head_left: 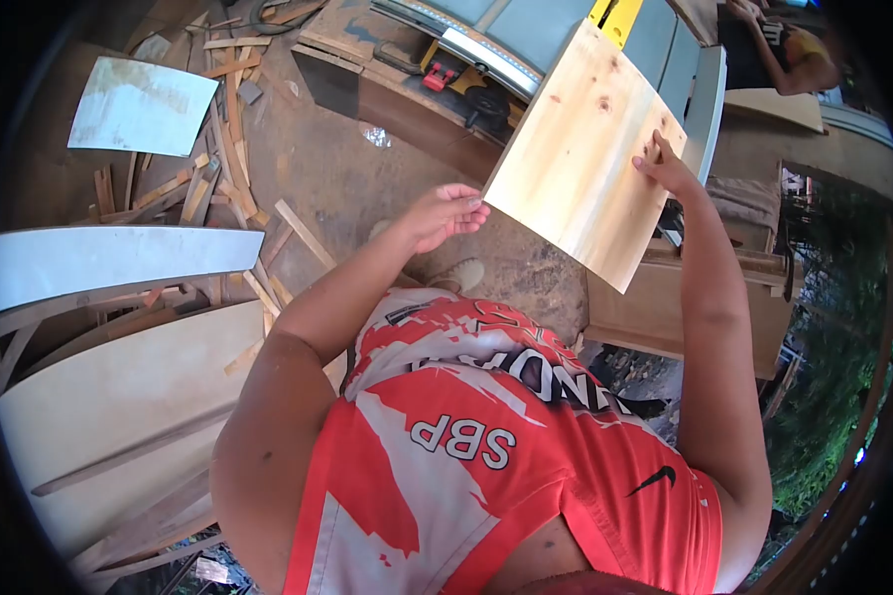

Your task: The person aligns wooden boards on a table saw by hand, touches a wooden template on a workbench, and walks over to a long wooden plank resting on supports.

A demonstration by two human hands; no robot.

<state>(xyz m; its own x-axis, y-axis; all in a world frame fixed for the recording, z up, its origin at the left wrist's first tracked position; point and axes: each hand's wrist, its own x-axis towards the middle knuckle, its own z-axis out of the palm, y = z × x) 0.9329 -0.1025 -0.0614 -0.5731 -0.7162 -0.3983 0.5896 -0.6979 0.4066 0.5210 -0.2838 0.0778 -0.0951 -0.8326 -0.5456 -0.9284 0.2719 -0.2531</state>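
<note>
A pale wooden board [585, 149] with several knots lies over the table saw's grey top [526, 35], its near corner sticking out past the edge. At the board's left corner is my left hand [448, 214], its fingers closed together with the tips at the corner. My right hand [668, 171] rests on the board's right part, fingers spread over the surface. Beyond the board's far end, a yellow piece [617, 18] shows on the saw. Below the saw top, a black handwheel [486, 103] and a red switch [439, 77] are visible.
Wood offcuts [233, 149] litter the floor at the left, near a white panel [141, 107]. Large sheets [119, 416] lean at the lower left. A wooden box [645, 317] stands under the board's right side. Another person [789, 50] is at the upper right.
</note>
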